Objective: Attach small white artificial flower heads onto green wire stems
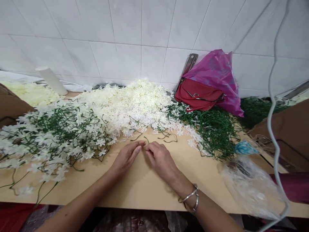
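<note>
Over the middle of the table my left hand (129,155) and my right hand (160,158) meet at the fingertips. A short green plastic flower stem (147,139) pokes up from the fingers of my right hand, which are closed around it. The left thumb and fingers press together beside it; what they pinch is too small to make out. Just beyond the hands lie several loose green stems (171,139). Behind them spreads a large heap of white artificial flower petals (142,100). Finished-looking white flowers with green stems (65,132) pile up on the left.
A heap of green stems (217,132) lies at right, below a red bag (199,93) and a purple plastic bag (214,69). Clear plastic bags (251,187) and a hanging white cable (271,116) are at far right. Cardboard boxes (287,129) flank the table (145,190).
</note>
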Action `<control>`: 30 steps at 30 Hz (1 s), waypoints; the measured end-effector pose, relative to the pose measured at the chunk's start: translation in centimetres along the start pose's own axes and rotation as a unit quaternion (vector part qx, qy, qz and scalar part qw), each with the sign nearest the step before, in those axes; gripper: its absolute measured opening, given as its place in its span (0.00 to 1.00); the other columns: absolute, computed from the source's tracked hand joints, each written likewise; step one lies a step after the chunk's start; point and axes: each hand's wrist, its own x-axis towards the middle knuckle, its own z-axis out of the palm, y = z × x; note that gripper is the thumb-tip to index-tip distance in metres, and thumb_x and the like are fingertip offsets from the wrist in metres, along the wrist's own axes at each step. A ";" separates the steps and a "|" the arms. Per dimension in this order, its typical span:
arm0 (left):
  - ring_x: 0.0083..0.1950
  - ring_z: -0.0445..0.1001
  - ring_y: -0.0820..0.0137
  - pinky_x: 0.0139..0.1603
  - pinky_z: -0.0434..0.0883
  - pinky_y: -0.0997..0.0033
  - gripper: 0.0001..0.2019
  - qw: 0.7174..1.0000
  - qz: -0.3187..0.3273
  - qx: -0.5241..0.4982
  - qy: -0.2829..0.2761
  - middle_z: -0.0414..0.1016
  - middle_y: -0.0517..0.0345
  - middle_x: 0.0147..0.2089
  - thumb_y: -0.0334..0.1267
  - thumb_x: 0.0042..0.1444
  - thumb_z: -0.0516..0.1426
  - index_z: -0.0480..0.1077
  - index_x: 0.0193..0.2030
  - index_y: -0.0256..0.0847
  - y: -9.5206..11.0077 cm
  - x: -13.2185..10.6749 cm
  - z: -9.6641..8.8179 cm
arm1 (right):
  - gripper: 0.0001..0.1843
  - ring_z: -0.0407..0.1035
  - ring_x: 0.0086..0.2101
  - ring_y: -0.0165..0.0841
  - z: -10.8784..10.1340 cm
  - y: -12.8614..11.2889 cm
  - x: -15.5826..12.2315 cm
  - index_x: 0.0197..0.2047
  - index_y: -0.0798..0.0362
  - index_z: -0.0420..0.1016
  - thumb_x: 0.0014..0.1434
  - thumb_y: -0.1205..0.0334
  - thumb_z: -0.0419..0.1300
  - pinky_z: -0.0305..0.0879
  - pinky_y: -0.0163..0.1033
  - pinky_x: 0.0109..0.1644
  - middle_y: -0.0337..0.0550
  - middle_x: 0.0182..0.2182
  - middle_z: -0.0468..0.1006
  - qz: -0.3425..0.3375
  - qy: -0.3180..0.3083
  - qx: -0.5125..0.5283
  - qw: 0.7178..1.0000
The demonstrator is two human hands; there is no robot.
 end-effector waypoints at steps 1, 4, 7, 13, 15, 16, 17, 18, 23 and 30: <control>0.57 0.83 0.56 0.63 0.75 0.55 0.19 1.000 -0.011 -0.023 0.011 0.85 0.45 0.56 0.51 0.71 0.54 0.79 0.55 0.40 0.0 0.0 0.1 | 0.09 0.73 0.38 0.39 0.5 -0.2 -0.1 0.39 0.49 0.73 0.68 0.72 0.57 0.66 0.44 0.46 0.45 0.37 0.81 0.008 -0.003 0.012 1.000; 0.49 0.85 0.58 0.55 0.78 0.60 0.20 0.995 -0.030 -0.087 0.037 0.87 0.47 0.47 0.54 0.68 0.58 0.80 0.49 0.39 -0.2 0.2 0.3 | 0.07 0.73 0.37 0.38 1.5 -0.3 -0.3 0.38 0.50 0.74 0.68 0.70 0.59 0.67 0.43 0.44 0.45 0.37 0.81 0.054 0.010 0.061 0.997; 0.43 0.84 0.61 0.51 0.78 0.63 0.21 0.992 -0.029 -0.117 0.049 0.86 0.49 0.39 0.56 0.65 0.60 0.81 0.42 0.37 -0.4 0.5 0.3 | 0.05 0.73 0.35 0.37 2.1 0.2 -0.5 0.39 0.50 0.77 0.67 0.66 0.59 0.68 0.41 0.42 0.44 0.37 0.82 0.093 0.029 0.134 0.986; 0.35 0.81 0.67 0.43 0.79 0.66 0.25 0.981 -0.043 -0.172 0.078 0.84 0.52 0.34 0.58 0.58 0.65 0.79 0.48 0.35 -0.7 0.8 0.5 | 0.09 0.74 0.33 0.34 2.1 0.8 -1.7 0.44 0.51 0.83 0.63 0.63 0.62 0.69 0.39 0.40 0.44 0.37 0.83 0.095 0.014 0.233 0.968; 0.33 0.80 0.68 0.40 0.78 0.67 0.25 0.979 -0.043 -0.184 0.081 0.82 0.54 0.31 0.58 0.56 0.66 0.79 0.46 0.35 -0.7 0.8 0.5 | 0.11 0.74 0.35 0.33 1.3 0.9 -2.0 0.46 0.51 0.84 0.62 0.61 0.63 0.70 0.39 0.41 0.45 0.40 0.84 0.076 -0.014 0.254 0.964; 0.31 0.79 0.69 0.39 0.78 0.68 0.24 0.978 -0.042 -0.188 0.082 0.81 0.55 0.31 0.58 0.56 0.66 0.79 0.44 0.35 -0.7 0.8 0.5 | 0.11 0.73 0.34 0.33 0.7 1.0 -2.0 0.46 0.51 0.85 0.62 0.60 0.64 0.70 0.39 0.40 0.45 0.41 0.84 0.070 -0.036 0.266 0.961; 0.30 0.77 0.70 0.36 0.77 0.69 0.23 0.977 -0.042 -0.191 0.083 0.81 0.55 0.30 0.57 0.56 0.66 0.79 0.43 0.36 -0.7 0.8 0.5 | 0.10 0.73 0.33 0.32 0.1 1.4 -1.8 0.45 0.51 0.85 0.62 0.59 0.64 0.69 0.38 0.39 0.44 0.40 0.85 0.068 -0.058 0.275 0.957; 0.28 0.75 0.72 0.34 0.75 0.70 0.22 0.977 -0.042 -0.193 0.084 0.80 0.56 0.30 0.57 0.57 0.66 0.78 0.41 0.36 -0.6 0.7 0.6 | 0.10 0.72 0.32 0.32 -0.6 1.8 -1.5 0.43 0.52 0.85 0.63 0.58 0.64 0.69 0.38 0.38 0.43 0.37 0.84 0.072 -0.071 0.278 0.955; 0.26 0.68 0.74 0.28 0.68 0.74 0.19 0.977 -0.046 -0.193 0.075 0.72 0.62 0.24 0.55 0.61 0.63 0.78 0.40 0.37 -0.6 0.4 0.9 | 0.08 0.73 0.32 0.33 -3.3 5.5 1.3 0.38 0.54 0.81 0.62 0.59 0.62 0.68 0.39 0.40 0.43 0.33 0.83 0.124 0.029 0.145 0.981; 0.29 0.69 0.73 0.30 0.66 0.75 0.16 0.987 -0.068 -0.139 0.048 0.74 0.60 0.28 0.51 0.64 0.62 0.79 0.43 0.37 -0.8 -0.1 0.4 | 0.07 0.71 0.38 0.37 -2.2 7.1 4.9 0.41 0.52 0.81 0.62 0.69 0.62 0.64 0.42 0.45 0.46 0.38 0.80 0.119 0.005 0.001 0.993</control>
